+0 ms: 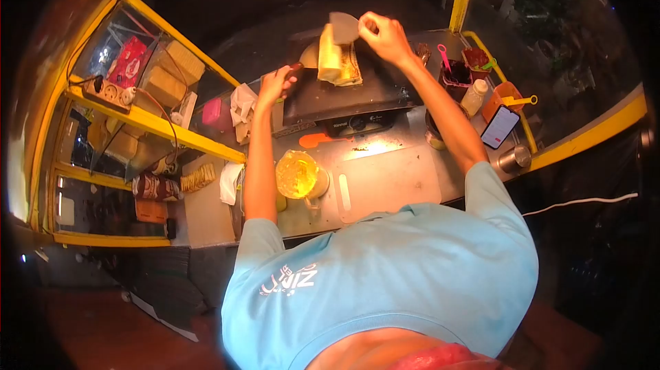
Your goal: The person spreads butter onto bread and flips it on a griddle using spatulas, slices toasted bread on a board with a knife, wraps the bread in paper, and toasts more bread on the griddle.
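Currently: folded yellow food [331, 57] lies on the black griddle [378, 92], upper centre of frame.
Right hand [385, 37], upper right of food, pinches a flat scraper [343, 28]; blade overlaps the food's upper edge, contact unclear. Left hand [277, 85], at the griddle's left, fingers curled about a dark handle [296, 66]. Tabletop [416, 133], mid-frame below: orange spatula [316, 140], jug of yellow liquid [301, 176], pale cutting board [392, 181].

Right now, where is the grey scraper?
Head view, top middle: the scraper is in the right hand, by the far end of the yellow slab on the griddle.
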The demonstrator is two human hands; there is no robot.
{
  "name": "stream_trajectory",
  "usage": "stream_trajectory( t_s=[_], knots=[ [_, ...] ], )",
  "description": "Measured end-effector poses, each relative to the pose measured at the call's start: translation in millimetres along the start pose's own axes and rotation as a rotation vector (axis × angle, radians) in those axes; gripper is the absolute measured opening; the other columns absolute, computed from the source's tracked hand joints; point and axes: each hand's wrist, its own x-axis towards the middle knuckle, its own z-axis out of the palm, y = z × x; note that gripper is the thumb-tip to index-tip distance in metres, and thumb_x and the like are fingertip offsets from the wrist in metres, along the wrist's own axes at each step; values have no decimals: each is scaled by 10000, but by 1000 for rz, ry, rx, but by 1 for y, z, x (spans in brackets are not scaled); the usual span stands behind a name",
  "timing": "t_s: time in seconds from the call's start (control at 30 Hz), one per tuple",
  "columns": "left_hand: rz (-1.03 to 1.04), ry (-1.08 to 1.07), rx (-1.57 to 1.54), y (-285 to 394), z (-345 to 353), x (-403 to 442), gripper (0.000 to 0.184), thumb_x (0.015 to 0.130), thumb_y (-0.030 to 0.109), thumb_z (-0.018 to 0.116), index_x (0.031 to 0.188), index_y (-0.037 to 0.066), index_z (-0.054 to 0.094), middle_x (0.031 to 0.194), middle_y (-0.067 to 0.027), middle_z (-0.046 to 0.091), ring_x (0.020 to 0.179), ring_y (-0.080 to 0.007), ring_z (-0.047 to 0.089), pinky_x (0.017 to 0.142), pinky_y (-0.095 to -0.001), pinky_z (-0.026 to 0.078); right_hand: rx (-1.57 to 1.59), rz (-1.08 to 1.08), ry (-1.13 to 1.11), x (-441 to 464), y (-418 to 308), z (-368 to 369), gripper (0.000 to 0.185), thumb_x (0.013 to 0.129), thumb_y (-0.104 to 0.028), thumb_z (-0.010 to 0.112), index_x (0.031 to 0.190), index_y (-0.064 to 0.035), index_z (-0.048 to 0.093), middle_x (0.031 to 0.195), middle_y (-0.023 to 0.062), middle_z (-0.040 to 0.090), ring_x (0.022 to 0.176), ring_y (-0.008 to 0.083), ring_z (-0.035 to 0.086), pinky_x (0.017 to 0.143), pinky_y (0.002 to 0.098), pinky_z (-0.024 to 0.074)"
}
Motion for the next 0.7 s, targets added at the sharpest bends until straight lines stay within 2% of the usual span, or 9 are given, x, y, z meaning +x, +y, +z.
stream_trajectory(
  t_s=[0.03, 0.1, 0.17, 0.23, 0.37, 0.4, 0.5, 0.57, 0.7],
  knots=[
    [-30, -29, -74, -3, -9, -2, 406, 955, 418, 515, 940, 37, 655, 563, 63, 451, 459, -52, 381, 446, -225, 327, 183, 33, 30, 9, 7, -2, 148, 890, -199, 638, 881, -52, 644, 638, 12, 591, 547, 52, 544, 500, 247, 451],
    [-17, -111, -92, -13, -23, 1, 413, 954, 431, 526, 946, 32, 632, 555, 78, 383, 449, -48, 315, 440, -226, 295, 431, 222, -41, 29, 26, -14, 157, 904, -214, 628, 862, -65, 652, 615, -26, 537, 498, 41, 498, 457, 235, 432],
    [-173, -154, -218, -40, -35, 12, 425, 954, 448, 527, 921, 35, 619, 567, 85, 335, 458, -49, 285, 445, -226, 279, 527, 296, -72, 40, 53, -21, 156, 921, -225, 603, 888, -76, 634, 604, -31, 490, 461, 34, 441, 442, 229, 431],
    [-163, -177, -228, -45, -37, 12, 424, 955, 452, 524, 922, 39, 610, 565, 88, 317, 462, -49, 273, 452, -228, 277, 819, 628, -228, 36, 84, -19, 144, 918, -236, 595, 917, -92, 605, 606, -51, 453, 441, 33, 401, 428, 221, 427],
    [-144, -148, -171, -34, -26, 8, 438, 956, 451, 522, 909, 26, 620, 570, 79, 340, 483, -42, 303, 458, -223, 286, 529, 853, -439, 13, 130, 5, 157, 877, -244, 621, 916, -92, 621, 572, -68, 393, 405, 36, 339, 414, 243, 462],
    [-76, -142, -103, -30, -25, 6, 435, 954, 448, 524, 908, 28, 628, 575, 75, 358, 489, -42, 316, 455, -224, 286, 430, 870, -393, 12, 124, 6, 135, 854, -216, 646, 883, -84, 647, 560, -68, 390, 412, 40, 348, 421, 252, 484],
    [36, -57, 3, 0, -15, -4, 419, 953, 433, 523, 874, 42, 653, 568, 65, 408, 480, -43, 349, 442, -229, 284, 385, 803, -405, 13, 120, 5, 106, 832, -189, 663, 849, -85, 659, 564, -61, 405, 418, 42, 360, 412, 256, 480],
    [240, -14, 186, 5, -14, 3, 417, 960, 422, 513, 829, 56, 666, 556, 61, 421, 465, -43, 362, 437, -228, 289, 344, 813, -382, 15, 118, 6, 98, 811, -180, 676, 843, -87, 671, 564, -56, 413, 433, 51, 379, 394, 257, 449],
    [236, -24, 173, 45, -19, -22, 435, 963, 422, 506, 798, 53, 668, 557, 53, 451, 462, -42, 382, 434, -230, 291, 252, 759, -356, 19, 118, 10, 109, 781, -177, 696, 831, -81, 688, 587, -33, 484, 463, 73, 433, 381, 244, 402]
  ],
)
